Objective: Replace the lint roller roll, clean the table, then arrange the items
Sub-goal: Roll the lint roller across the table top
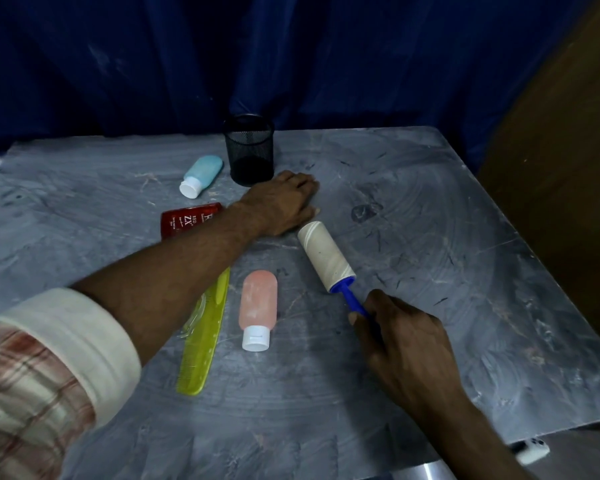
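Note:
The lint roller (326, 255) lies on the grey table (430, 237), its pale roll pointing away from me and its blue handle toward me. My right hand (406, 348) is closed around that blue handle. My left hand (284, 202) rests palm down on the table just beyond the roll's far end, fingers flat, holding nothing. My left forearm crosses over a red packet (182, 221) and the top of a yellow-green comb (205, 337). A pink bottle (258, 308) with a white cap lies between the comb and the roller.
A black mesh pen cup (249, 150) stands at the back centre, right behind my left hand. A light blue bottle (201, 175) lies to its left. A blue curtain hangs behind the table. A white object (530, 452) sits off the table's near right corner.

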